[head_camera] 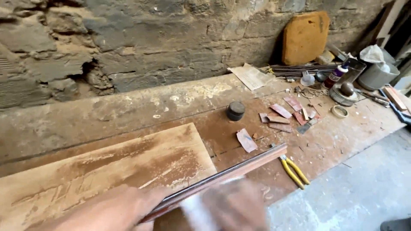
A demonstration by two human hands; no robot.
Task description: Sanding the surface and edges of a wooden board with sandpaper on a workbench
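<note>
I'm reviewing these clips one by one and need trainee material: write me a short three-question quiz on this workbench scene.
1. True or false: the yellow-handled pliers lie beside the far end of the wooden strip.
2. Which stands nearest the middle of the bench? A) the small dark round tin B) the grey bucket C) the roll of tape
3. What leans against the stone wall at the back right?

Key: 1 true. 2 A. 3 an orange-brown rounded board. The left hand and the blurred right hand are both at the strip.
</note>
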